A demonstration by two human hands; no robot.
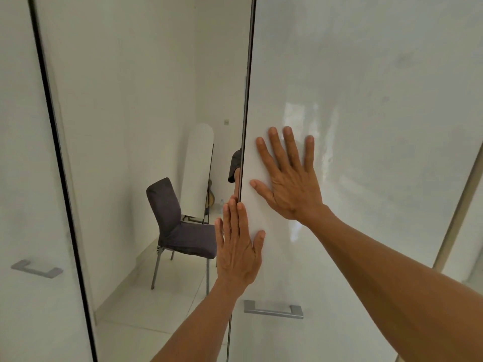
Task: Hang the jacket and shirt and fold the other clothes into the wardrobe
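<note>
Left hand and right hand lay flat, gripping nothing, on the wardrobe door above its handle (0 clothes visible): probably finishing.

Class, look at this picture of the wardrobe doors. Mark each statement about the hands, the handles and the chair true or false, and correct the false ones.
1. The right hand lies flat on the white door. True.
2. The left hand grips the handle of that door. False: it lies flat with straight fingers at the door's left edge, above the handle.
3. A chair with a dark cover shows in the middle panel. True.
4. A jacket hangs over the chair. False: only the dark cover shows on it.
5. The far left door has no handle. False: a metal handle sits low on it.
</note>
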